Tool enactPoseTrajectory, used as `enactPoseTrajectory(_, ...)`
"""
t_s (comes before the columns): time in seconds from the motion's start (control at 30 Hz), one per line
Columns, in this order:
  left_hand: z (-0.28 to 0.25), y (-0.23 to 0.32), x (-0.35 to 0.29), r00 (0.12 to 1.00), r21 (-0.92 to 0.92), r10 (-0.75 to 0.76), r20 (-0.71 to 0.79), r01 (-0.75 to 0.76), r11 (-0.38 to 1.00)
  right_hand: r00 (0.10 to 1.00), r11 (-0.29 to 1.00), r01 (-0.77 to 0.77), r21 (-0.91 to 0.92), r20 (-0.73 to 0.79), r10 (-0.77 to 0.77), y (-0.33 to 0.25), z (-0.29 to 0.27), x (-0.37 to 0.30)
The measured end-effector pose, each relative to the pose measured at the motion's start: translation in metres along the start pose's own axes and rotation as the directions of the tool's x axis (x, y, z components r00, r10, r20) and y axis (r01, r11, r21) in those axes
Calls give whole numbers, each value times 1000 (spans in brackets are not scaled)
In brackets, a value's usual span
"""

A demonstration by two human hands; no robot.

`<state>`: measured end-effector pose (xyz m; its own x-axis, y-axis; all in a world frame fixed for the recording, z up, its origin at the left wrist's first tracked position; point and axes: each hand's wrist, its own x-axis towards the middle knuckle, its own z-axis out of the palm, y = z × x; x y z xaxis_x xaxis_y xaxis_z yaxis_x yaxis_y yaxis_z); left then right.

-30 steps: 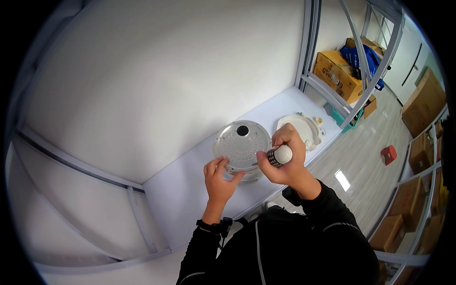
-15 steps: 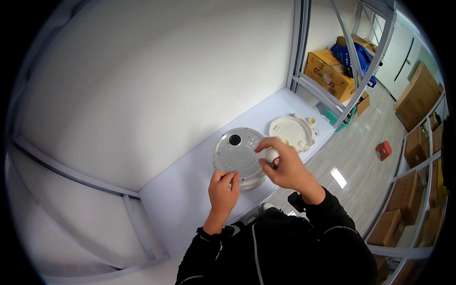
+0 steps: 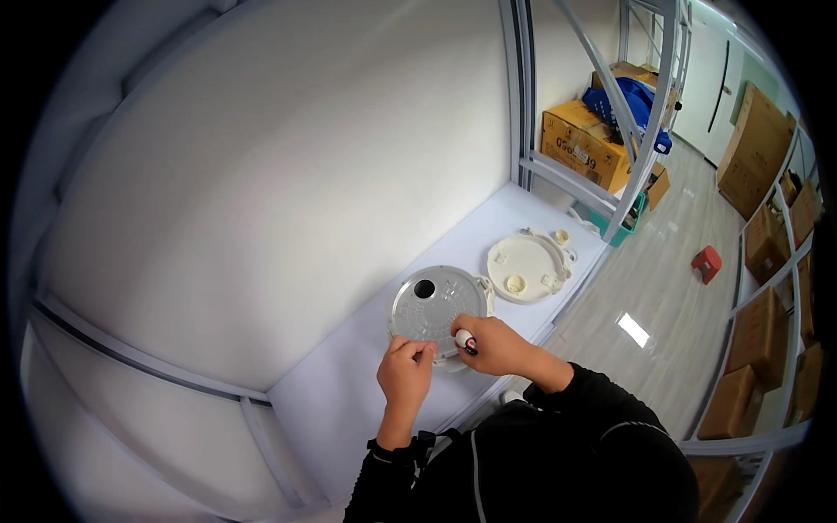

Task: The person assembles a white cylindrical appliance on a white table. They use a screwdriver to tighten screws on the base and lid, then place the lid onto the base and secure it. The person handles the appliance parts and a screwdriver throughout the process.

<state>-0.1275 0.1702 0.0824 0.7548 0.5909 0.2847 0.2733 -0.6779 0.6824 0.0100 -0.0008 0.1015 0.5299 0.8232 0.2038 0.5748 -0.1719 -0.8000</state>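
Observation:
A round silver metal disc [image 3: 449, 302], with a dark round hole near its far left, lies on a white housing on the table. My right hand [image 3: 500, 347] is wrapped round a small white rounded tool [image 3: 465, 338] with a red and black end, over the disc's near right edge. The tool's tip is hidden. At the near left edge of the disc, my left hand [image 3: 404, 376] has thumb and fingers pressed together; what they pinch cannot be made out. Right of the disc lies a shallow round white cover [image 3: 530, 261] with a cream ring [image 3: 515, 284] in it.
The narrow white table [image 3: 336, 364] runs along a pale wall. At its far right end are a small cream ring [image 3: 561, 236], a metal frame post [image 3: 521, 131] and a teal crate [image 3: 629, 225]. A red stool [image 3: 707, 263] stands on the floor, near shelves with cardboard boxes [image 3: 757, 342].
My right hand has come down and left with the white tool, from above the table to the disc's near edge. My left hand stays at the disc's rim. The view has shifted slightly.

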Motion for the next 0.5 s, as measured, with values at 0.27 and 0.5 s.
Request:
enactPoseTrajectory(0.27, 15, -11, -4, 978, 2, 176, -111, -176, 984, 991, 992, 117, -45, -61, -120, 12, 3, -5)
enactPoseTrajectory(0.5, 21, -18, -10, 886, -15, 369, -281, -389, 921, 996, 997, 73, -28, -41, -74, 11, -1, -3)
